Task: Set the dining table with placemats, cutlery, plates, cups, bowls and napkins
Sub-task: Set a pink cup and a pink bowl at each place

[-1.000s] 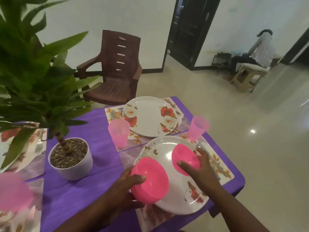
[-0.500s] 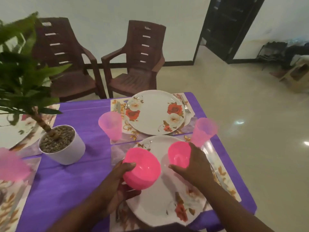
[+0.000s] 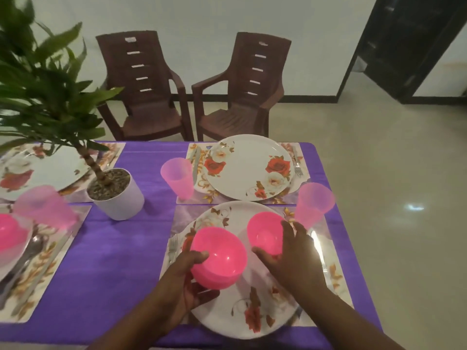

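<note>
Purple-clothed tabletop (image 3: 121,251): left hand (image 3: 188,284) grips one pink bowl (image 3: 219,258), right hand (image 3: 290,256) another (image 3: 265,232); a careless reach could topple the cup (image 3: 314,204) at centre right.

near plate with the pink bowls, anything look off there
Two pink plastic bowls sit over one floral white plate: the left hand grips one bowl, the right hand the other bowl. The far floral plate has no bowl.
</note>
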